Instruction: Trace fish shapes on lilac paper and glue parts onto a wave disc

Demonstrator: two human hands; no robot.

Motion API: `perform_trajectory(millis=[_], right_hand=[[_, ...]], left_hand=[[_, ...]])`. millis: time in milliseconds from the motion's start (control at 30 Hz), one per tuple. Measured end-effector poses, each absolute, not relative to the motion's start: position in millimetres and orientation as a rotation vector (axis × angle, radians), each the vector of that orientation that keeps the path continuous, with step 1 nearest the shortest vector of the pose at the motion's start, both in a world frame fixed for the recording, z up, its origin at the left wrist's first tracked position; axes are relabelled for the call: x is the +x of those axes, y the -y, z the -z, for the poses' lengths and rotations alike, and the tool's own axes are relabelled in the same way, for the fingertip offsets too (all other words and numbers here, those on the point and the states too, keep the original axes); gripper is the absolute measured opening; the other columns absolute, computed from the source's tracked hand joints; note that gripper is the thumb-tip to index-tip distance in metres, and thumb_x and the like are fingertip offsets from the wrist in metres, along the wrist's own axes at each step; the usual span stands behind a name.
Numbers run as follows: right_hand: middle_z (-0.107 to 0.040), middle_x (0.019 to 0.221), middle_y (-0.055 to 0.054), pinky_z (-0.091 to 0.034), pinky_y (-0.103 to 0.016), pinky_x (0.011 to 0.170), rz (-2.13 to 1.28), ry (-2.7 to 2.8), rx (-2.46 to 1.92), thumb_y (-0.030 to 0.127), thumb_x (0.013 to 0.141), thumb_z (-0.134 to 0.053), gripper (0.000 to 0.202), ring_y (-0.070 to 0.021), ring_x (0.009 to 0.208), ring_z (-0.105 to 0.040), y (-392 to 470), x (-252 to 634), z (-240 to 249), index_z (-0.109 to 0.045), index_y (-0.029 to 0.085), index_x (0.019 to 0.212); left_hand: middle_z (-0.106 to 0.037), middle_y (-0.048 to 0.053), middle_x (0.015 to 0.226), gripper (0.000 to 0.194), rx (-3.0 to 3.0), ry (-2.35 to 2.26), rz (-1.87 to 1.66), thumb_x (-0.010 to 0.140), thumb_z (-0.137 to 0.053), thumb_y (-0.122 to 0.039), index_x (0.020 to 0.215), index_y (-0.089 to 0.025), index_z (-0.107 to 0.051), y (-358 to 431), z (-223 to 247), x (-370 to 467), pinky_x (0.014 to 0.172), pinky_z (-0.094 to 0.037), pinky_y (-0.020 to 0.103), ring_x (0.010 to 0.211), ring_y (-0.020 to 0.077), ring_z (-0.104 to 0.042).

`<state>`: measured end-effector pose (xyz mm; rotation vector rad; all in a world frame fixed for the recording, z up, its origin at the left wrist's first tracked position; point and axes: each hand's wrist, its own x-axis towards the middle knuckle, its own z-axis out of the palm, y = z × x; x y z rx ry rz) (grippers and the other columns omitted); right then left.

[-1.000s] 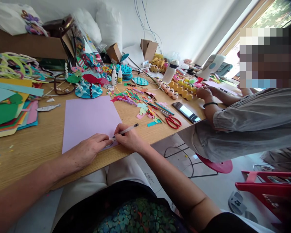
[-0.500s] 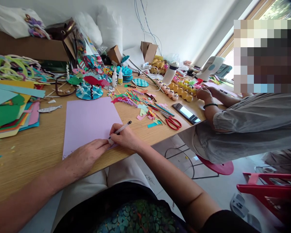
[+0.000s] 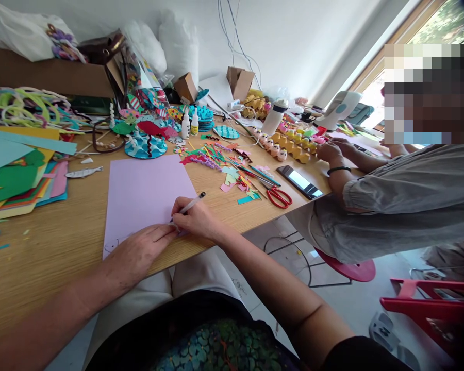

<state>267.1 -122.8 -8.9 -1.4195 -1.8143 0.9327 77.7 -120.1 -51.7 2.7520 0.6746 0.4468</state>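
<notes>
A sheet of purple paper (image 3: 150, 180) lies at the table's front edge. My right hand (image 3: 191, 216) grips a pen (image 3: 193, 202) with a clear barrel and dark end, its tip low near the sheet's lower right part. Flat across the bottom of the paper rests my left hand (image 3: 139, 247), fingers stretched toward the pen tip. Something small and pale shows by those fingertips, too hidden to name. Thin drawn lines (image 3: 111, 246) are visible at the sheet's lower left corner.
Red-handled scissors (image 3: 279, 197), a phone (image 3: 299, 182) and paper scraps (image 3: 232, 178) lie to the right. Glue bottles (image 3: 186, 126) stand behind the sheet. Coloured paper (image 3: 19, 175) is stacked left. Another person's hands (image 3: 330, 150) work beside egg-carton pieces (image 3: 290, 147).
The pen tip and my right hand have shifted slightly left along the paper. My view has turned a little, and more of the drawn lines shows at the lower left.
</notes>
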Motion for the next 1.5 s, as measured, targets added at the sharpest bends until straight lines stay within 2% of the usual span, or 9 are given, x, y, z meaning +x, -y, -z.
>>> perform_trajectory(millis=[167, 367, 600, 933, 1100, 1267, 1500], right_hand=[[-0.050, 0.055, 0.005, -0.032, -0.020, 0.050, -0.927, 1.834, -1.430, 0.016, 0.067, -0.049, 0.004, -0.0095, 0.054, -0.046, 122, 265, 7, -0.050, 0.020, 0.065], [-0.049, 0.054, 0.006, -0.032, -0.020, 0.050, -0.934, 1.875, -1.401, 0.016, 0.067, -0.049, 0.004, -0.0087, 0.052, -0.044, 120, 261, 6, -0.049, 0.019, 0.065], [-0.050, 0.056, 0.006, -0.034, -0.019, 0.051, -0.952, 1.844, -1.360, 0.015, 0.068, -0.049, 0.004, -0.0082, 0.053, -0.046, 121, 261, 6, -0.049, 0.019, 0.066], [-0.062, 0.068, 0.001, -0.038, -0.021, 0.059, -0.389, 2.046, -1.454, 0.024, 0.082, -0.044, 0.010, -0.0116, 0.060, -0.056, 141, 271, 21, -0.053, 0.021, 0.086], [-0.063, 0.071, 0.000, -0.037, -0.021, 0.059, -0.312, 2.110, -1.483, 0.026, 0.084, -0.044, 0.012, -0.0122, 0.059, -0.057, 141, 273, 24, -0.052, 0.022, 0.090], [-0.064, 0.072, 0.000, -0.038, -0.021, 0.059, -0.325, 2.105, -1.458, 0.025, 0.084, -0.043, 0.011, -0.0119, 0.061, -0.058, 142, 273, 24, -0.052, 0.021, 0.089], [-0.065, 0.073, 0.000, -0.038, -0.020, 0.060, -0.339, 2.095, -1.450, 0.023, 0.082, -0.044, 0.011, -0.0114, 0.061, -0.058, 140, 272, 20, -0.053, 0.020, 0.088]], left_hand=[[-0.055, 0.007, 0.126, 0.048, 2.762, -0.723, -0.405, 0.084, -0.026, -0.012, 0.125, -0.020, -0.049, 123, 52, 79, 0.100, -0.040, 0.040, 0.116, 0.0217, -0.049], [-0.058, 0.012, 0.124, 0.046, 2.765, -0.716, -0.338, 0.084, -0.026, -0.012, 0.121, -0.013, -0.053, 124, 41, 80, 0.097, -0.043, 0.042, 0.114, 0.0239, -0.052], [-0.059, 0.007, 0.124, 0.048, 2.820, -0.763, -0.348, 0.083, -0.026, -0.010, 0.122, -0.018, -0.053, 125, 40, 80, 0.096, -0.045, 0.038, 0.114, 0.0206, -0.053], [-0.061, 0.008, 0.119, 0.047, 2.979, -0.740, -0.509, 0.085, -0.024, -0.007, 0.120, -0.013, -0.054, 130, 42, 84, 0.095, -0.045, 0.032, 0.111, 0.0172, -0.055], [-0.062, 0.007, 0.116, 0.045, 3.015, -0.813, -0.524, 0.086, -0.025, -0.006, 0.118, -0.016, -0.055, 134, 44, 88, 0.093, -0.046, 0.034, 0.108, 0.0177, -0.054], [-0.064, 0.010, 0.099, 0.038, 3.034, -1.017, -0.576, 0.084, -0.032, -0.004, 0.109, -0.012, -0.060, 160, 31, 96, 0.076, -0.052, 0.039, 0.088, 0.0234, -0.058], [-0.063, 0.010, 0.101, 0.039, 2.857, -1.152, -0.748, 0.084, -0.031, -0.003, 0.115, -0.012, -0.054, 187, 27, 106, 0.079, -0.052, 0.037, 0.091, 0.0213, -0.060]])
